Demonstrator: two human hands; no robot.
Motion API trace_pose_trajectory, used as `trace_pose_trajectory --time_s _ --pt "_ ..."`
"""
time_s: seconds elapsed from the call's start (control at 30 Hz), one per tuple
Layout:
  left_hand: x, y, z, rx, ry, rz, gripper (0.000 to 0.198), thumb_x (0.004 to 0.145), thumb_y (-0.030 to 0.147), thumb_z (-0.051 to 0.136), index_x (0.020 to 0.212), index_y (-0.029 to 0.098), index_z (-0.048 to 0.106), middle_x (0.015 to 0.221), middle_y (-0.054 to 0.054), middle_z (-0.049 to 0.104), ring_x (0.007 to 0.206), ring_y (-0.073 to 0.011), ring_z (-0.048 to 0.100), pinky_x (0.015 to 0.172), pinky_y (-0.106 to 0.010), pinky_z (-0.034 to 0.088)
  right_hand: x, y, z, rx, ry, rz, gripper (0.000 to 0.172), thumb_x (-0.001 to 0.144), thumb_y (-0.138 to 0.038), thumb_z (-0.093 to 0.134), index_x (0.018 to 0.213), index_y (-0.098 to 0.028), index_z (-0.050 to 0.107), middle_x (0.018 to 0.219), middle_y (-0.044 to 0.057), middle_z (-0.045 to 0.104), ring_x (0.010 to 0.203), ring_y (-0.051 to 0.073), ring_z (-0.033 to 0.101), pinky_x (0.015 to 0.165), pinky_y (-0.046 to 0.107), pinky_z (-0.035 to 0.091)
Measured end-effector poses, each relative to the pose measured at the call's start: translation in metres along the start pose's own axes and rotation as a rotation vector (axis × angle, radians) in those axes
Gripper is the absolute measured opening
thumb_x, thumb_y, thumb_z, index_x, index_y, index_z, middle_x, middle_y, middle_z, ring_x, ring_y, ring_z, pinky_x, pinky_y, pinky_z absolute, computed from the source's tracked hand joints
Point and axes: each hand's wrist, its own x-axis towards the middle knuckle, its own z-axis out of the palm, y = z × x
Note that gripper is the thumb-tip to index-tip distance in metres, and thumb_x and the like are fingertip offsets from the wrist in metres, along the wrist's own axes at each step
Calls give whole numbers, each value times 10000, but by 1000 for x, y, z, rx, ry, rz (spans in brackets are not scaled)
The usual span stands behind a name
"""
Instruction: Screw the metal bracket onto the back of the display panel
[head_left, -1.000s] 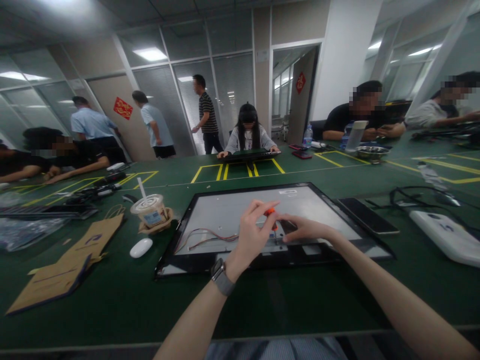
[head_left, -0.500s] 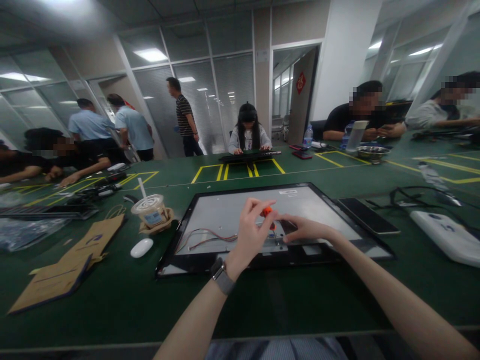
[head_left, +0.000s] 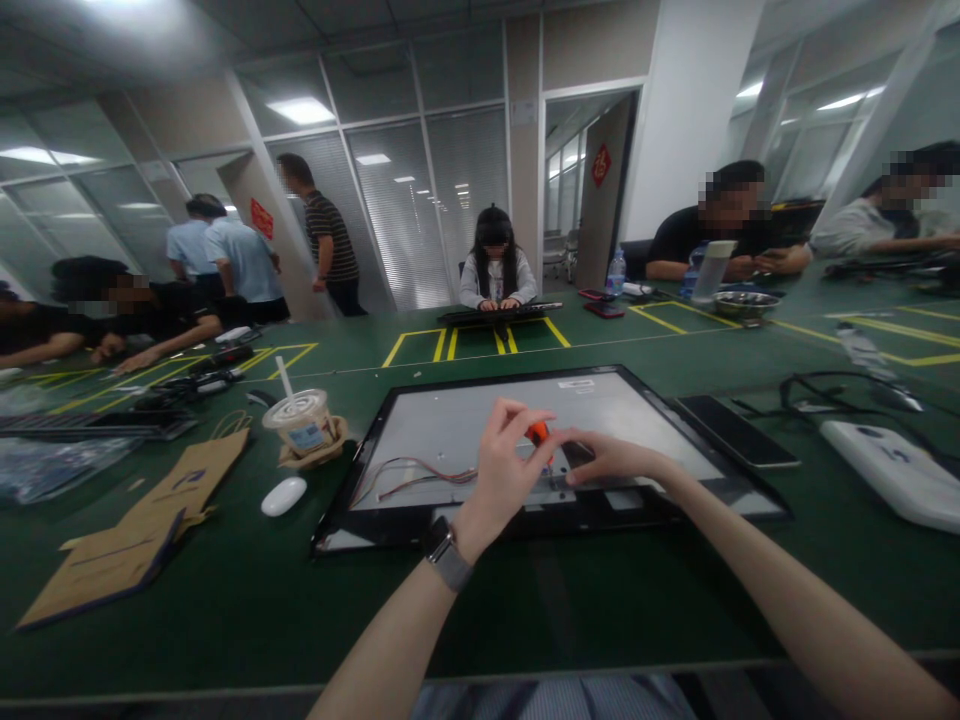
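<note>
My left hand (head_left: pixel 506 470) is closed on the orange handle of a screwdriver (head_left: pixel 538 432), thumb and index finger pinching it. The screwdriver stands roughly upright over the lower middle of a flat display panel (head_left: pixel 465 405) with grey metal backing and a black frame. My right hand (head_left: pixel 611 455) is beside it, thumb and fingers apart, with the fingertips close to the handle and the thumb down by the panel. Whether its fingers touch the screwdriver is hard to see. Thin cables (head_left: pixel 420 470) lie on the panel left of my hands. The screwdriver's tip is too small to make out.
Left of the panel are a lidded drink cup (head_left: pixel 300 420), a white mouse (head_left: pixel 283 496) and a paper bag (head_left: pixel 150 520). A dark phone-like slab (head_left: pixel 735 430) and a white device (head_left: pixel 892 470) lie to the right. Several people sit or walk around the green table (head_left: pixel 247 600).
The orange handle looks turned slightly between my left fingers, which have shifted a little. My right hand stays nearly still. Behind the table, walking people have moved left.
</note>
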Motion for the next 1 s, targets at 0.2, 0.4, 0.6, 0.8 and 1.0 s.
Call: trace_pose_trajectory --time_s 0.2,0.4,0.6,0.8,1.0 --pt "2 0 0 -174 -130 -71 313 931 162 461 1221 214 564 1057 -70 578 948 -156 577 855 -324 477 3 11 2 24 16 -5 842 675 -569 711 1403 -255 427 1475 54 405 1347 298 347 1137 444 245" --pt "2 -5 0 -154 -118 -140 298 859 260 612 1156 250 628 1065 -52 531 940 -163 566 836 -328 498 2 9 1 23 -1 -13 839 681 -580 705 1405 -262 425 1450 54 439 1330 319 368 1118 458 276" --pt "0 -7 -1 -189 -75 -198 319 956 182 397 1229 228 555 1061 -64 584 918 -149 592 838 -315 500 1 7 1 -6 14 17 836 680 -587 702 1396 -243 441 1470 61 410 1341 314 356 1128 439 266" --pt "3 -5 -1 -181 -174 -193 276 884 249 565 1157 232 600 1032 -49 573 887 -149 597 791 -293 541 0 3 0 2 2 11 834 684 -592 690 1400 -247 437 1448 66 444 1311 332 394 1111 467 284" --pt "5 -8 -2 -238 -202 -244 409 889 164 524 1288 245 488 1014 -47 617 902 -158 628 837 -335 554 0 4 1 -4 14 24 835 679 -576 703 1392 -221 450 1455 81 432 1328 340 370 1128 465 249"
